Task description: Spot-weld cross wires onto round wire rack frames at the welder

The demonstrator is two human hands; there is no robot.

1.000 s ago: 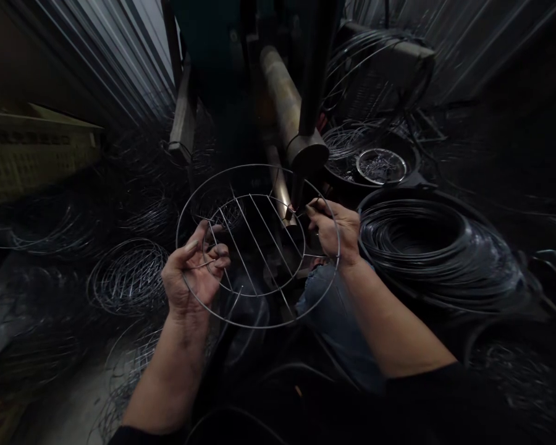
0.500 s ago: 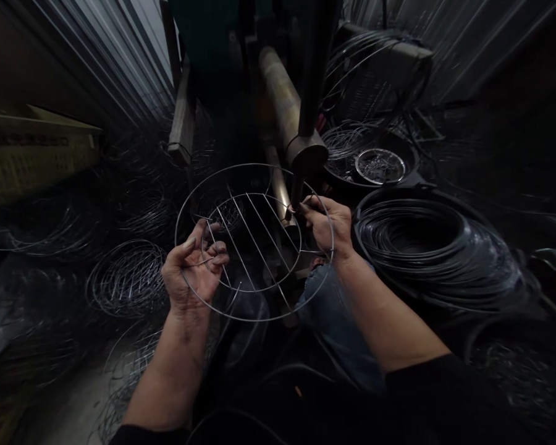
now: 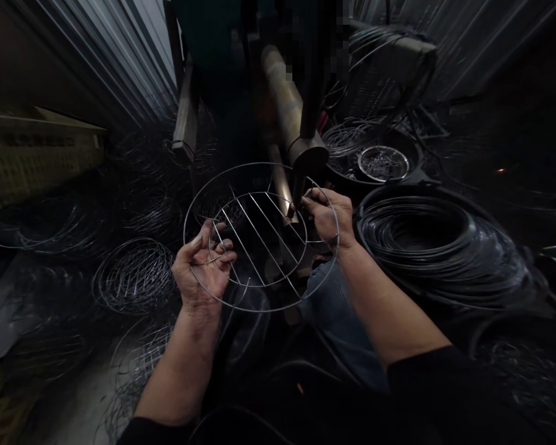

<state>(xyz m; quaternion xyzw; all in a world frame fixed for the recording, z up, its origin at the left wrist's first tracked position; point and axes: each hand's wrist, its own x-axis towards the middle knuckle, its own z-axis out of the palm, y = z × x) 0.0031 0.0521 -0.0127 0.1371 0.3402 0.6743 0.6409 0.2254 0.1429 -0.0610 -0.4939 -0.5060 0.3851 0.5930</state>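
Observation:
A round wire rack (image 3: 262, 310) hangs level between my hands: a large outer ring, a smaller inner ring and several straight bars across. My left hand (image 3: 204, 262) grips its left side, palm up, with fingers curled around the wires. At the right side, my right hand (image 3: 328, 215) has thumb and forefinger pinched at the inner ring, close to the machine's electrodes; what the fingertips pinch is too small to make out. The upper electrode rod (image 3: 299, 185) points down at the rack's far right edge, and the lower brass-coloured arm (image 3: 282, 185) reaches beneath it.
A big coil of wire (image 3: 417, 247) lies to the right. Behind it, a small metal bowl (image 3: 383, 164) of short wires sits in a dark basin. Stacked round wire racks (image 3: 134, 275) are on the left, with a yellow crate (image 3: 41, 161) further back.
The rack and my left hand have shifted slightly right in view, and the rack's near edge sits a little higher. My right hand stays by the electrodes. A small spark-like glow appears at far right.

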